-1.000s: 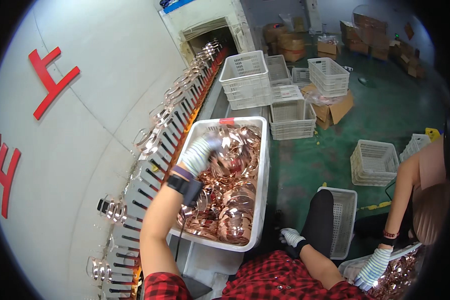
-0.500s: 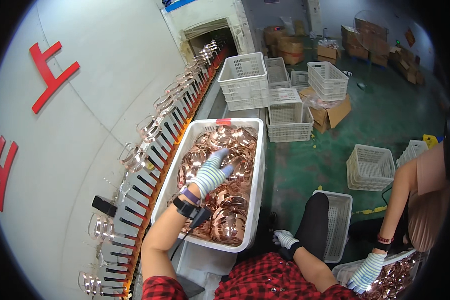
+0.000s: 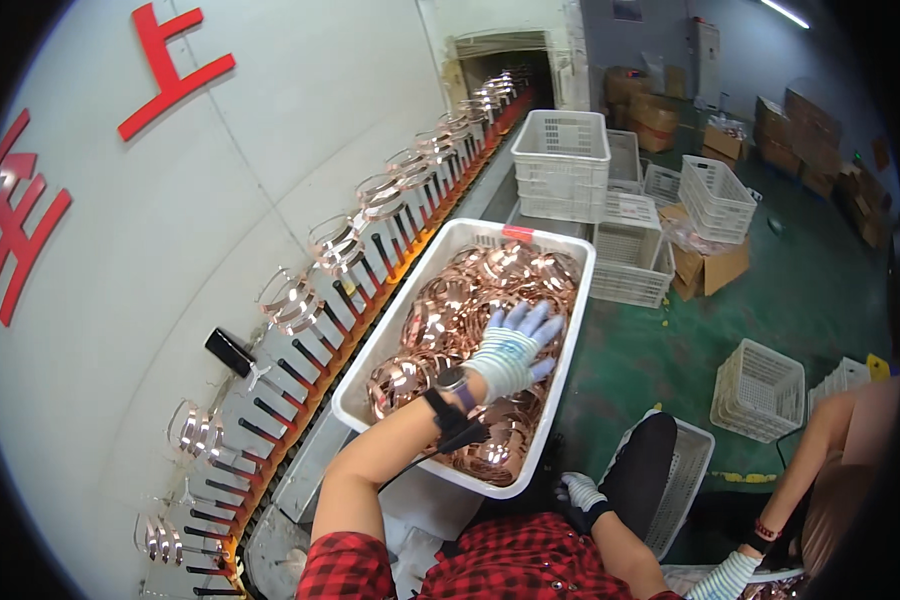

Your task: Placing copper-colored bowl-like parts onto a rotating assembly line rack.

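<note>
A white plastic tub [image 3: 355, 405] is heaped with shiny copper-coloured curved metal bands [image 3: 435, 322]. Over the heap my left hand [image 3: 510, 355], in a striped knit glove, lies palm down with fingers spread. It touches or nearly touches the bands, and nothing shows in its grip. My right hand [image 3: 582, 492], gloved the same way, hangs low beside my dark-trousered knee, its fingers loosely apart and partly hidden. I see nothing held in it.
Left of the tub runs a conveyor of black-and-red pegs [image 3: 300, 375], some carrying bands on holders. Stacked white crates [image 3: 560, 165] stand beyond. Another white crate [image 3: 685, 480] sits by my knee. At right a co-worker's gloved hand [image 3: 725, 578] reaches into a container of metal pieces.
The view has swung left, so the scene sits further right. My left hand has moved toward the tub's right side, with fingers spread wider. The right hand stays by the knee.
</note>
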`<act>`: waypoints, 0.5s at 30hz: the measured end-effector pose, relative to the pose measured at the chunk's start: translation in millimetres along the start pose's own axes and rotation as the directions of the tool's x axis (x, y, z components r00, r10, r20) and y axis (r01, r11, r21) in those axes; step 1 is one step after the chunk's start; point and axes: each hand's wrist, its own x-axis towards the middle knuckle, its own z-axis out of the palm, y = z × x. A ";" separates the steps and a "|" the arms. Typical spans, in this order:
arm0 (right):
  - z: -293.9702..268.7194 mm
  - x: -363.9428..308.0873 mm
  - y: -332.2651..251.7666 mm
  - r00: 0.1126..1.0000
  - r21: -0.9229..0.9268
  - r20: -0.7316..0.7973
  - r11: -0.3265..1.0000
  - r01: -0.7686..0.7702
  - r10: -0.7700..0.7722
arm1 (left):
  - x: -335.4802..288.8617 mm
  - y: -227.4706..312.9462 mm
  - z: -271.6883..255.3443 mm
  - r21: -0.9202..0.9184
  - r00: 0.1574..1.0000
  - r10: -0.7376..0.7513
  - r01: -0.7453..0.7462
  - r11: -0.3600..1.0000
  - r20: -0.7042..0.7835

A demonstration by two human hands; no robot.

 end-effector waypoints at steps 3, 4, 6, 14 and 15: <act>4.0 8.1 8.0 1.000 -0.054 -0.007 0.998 0.024 -0.025 | -5.7 -7.0 23.4 0.057 0.980 0.004 -0.016 0.998 0.197; 5.3 12.9 7.2 1.000 -0.061 -0.005 0.998 0.027 -0.027 | -1.3 -10.9 29.8 0.060 0.984 0.008 -0.019 0.998 0.181; 7.9 21.8 5.9 0.999 -0.032 0.000 0.999 0.036 -0.036 | 6.0 -15.5 43.1 0.098 0.982 -0.006 -0.013 0.995 0.188; 17.1 50.5 -4.2 1.000 0.042 0.022 0.999 -0.007 0.006 | -29.6 -79.3 29.8 -0.689 0.921 -0.318 0.081 0.721 -0.224; 15.2 51.9 -8.9 1.000 0.043 0.015 0.999 0.021 -0.022 | -43.0 -86.7 13.7 -0.851 0.797 -0.580 0.179 0.493 -0.168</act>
